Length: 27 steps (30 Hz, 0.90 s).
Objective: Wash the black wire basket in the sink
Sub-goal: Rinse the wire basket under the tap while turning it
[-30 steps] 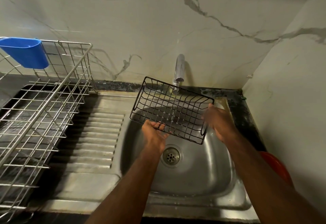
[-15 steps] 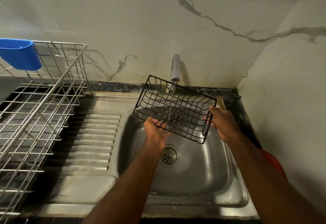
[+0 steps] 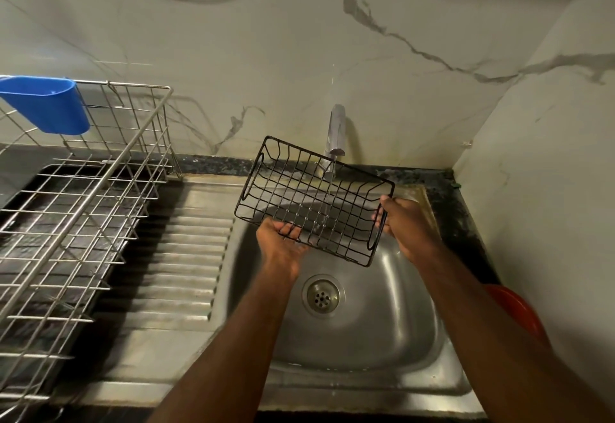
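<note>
The black wire basket (image 3: 299,189) hangs tilted over the steel sink (image 3: 392,339), open side towards me, under the tap (image 3: 336,129). A thin stream of water runs from the tap through its wires. My right hand (image 3: 404,226) grips the basket's right end at the handle. My left hand (image 3: 279,246) holds the near long edge from below, fingers curled up through the wires.
A steel dish rack (image 3: 83,196) with a blue plastic cup holder (image 3: 46,106) stands on the left over a dark tray. The ribbed drainboard (image 3: 186,263) lies between rack and bowl. Marble walls close the back and right. A red object (image 3: 515,309) sits at the right edge.
The basket has stayed under the running water and tipped slightly, its left end now higher. Both hands keep their hold; the view shifted a little.
</note>
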Each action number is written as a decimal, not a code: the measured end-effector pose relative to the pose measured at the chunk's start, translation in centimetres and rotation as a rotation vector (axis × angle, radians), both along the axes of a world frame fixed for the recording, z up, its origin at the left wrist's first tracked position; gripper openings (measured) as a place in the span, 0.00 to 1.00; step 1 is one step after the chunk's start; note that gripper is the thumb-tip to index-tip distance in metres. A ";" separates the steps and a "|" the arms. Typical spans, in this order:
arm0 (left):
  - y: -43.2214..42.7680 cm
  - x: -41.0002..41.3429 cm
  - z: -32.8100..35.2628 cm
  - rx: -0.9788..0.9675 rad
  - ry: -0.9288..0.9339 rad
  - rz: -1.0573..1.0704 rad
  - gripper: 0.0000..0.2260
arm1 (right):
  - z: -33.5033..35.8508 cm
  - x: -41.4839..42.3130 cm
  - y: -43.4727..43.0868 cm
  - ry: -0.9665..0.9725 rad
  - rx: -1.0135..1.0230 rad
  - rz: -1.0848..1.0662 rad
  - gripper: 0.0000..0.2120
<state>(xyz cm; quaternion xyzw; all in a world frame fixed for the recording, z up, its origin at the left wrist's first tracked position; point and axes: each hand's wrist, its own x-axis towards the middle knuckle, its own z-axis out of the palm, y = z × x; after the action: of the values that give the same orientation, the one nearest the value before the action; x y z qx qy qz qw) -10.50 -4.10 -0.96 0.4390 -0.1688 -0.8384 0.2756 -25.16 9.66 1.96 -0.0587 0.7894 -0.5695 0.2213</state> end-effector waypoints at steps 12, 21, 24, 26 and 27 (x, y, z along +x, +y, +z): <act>-1.2 0.5 0.0 -0.026 -0.010 0.038 0.10 | 0.4 -0.1 -1.8 -0.045 0.014 0.027 0.11; 0.7 2.3 -0.3 0.000 -0.051 0.026 0.10 | -0.4 1.3 -0.5 -0.055 0.056 0.050 0.11; 1.3 2.3 -0.1 -0.007 -0.049 0.009 0.10 | -0.6 1.4 0.2 -0.037 0.032 0.032 0.10; 1.6 2.1 0.1 -0.011 -0.036 -0.015 0.11 | -0.7 1.2 0.7 -0.029 0.023 0.022 0.10; 1.8 1.9 0.0 -0.011 -0.031 -0.030 0.10 | -0.7 1.1 1.0 -0.017 0.030 0.017 0.11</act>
<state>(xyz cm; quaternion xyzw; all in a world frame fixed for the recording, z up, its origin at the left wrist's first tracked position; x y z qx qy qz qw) -8.60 -2.33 -0.92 0.4477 -0.1840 -0.8346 0.2629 -24.08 10.67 1.25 -0.0574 0.7953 -0.5563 0.2339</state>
